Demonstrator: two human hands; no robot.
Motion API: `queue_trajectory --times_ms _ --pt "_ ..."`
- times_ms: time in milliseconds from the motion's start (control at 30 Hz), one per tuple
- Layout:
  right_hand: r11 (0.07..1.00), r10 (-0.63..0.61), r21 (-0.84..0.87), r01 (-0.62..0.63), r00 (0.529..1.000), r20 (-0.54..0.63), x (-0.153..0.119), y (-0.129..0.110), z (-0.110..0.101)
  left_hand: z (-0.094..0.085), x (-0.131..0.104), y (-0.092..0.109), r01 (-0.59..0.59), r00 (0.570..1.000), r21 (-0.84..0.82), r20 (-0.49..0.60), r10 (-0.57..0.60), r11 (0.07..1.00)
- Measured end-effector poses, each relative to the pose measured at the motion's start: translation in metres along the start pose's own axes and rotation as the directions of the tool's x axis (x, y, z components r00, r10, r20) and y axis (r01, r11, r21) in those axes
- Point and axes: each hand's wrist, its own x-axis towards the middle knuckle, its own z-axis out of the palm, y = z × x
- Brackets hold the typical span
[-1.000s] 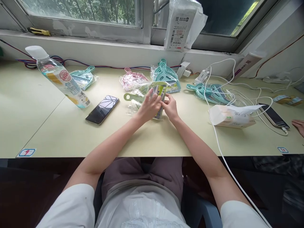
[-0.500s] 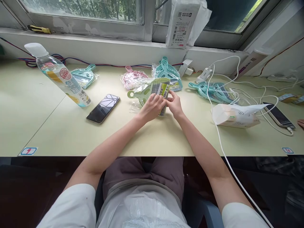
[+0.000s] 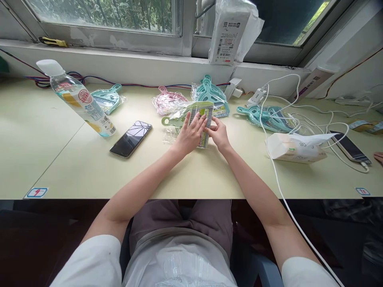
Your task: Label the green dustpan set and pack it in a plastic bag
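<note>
I see my left hand point(image 3: 189, 133) lying flat with fingers spread on the green packet point(image 3: 203, 119) mid-desk point(image 3: 74, 167), while my right hand point(image 3: 219, 133) seems to pinch its right edge, beside the phone point(image 3: 131, 138).

We see a green mini dustpan set point(image 3: 191, 117) in clear wrapping with a green-and-white label, lying flat near the middle of the surface toward its far edge, handle pointing left.
</note>
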Motion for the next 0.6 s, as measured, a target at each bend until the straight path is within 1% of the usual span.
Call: queue_trajectory --times_ms 300,600 --pt "1.0 0.005 0.018 -0.006 1.0 0.004 -0.0013 -0.0005 0.0028 0.0021 -0.0021 -0.0012 0.114 0.99 -0.032 -0.081 -0.116 0.993" --pt "1.0 0.006 0.005 -0.006 1.0 0.007 -0.0019 -0.0017 0.005 0.004 -0.0031 -0.002 0.116 0.988 0.0 -0.1 -0.116 0.993"
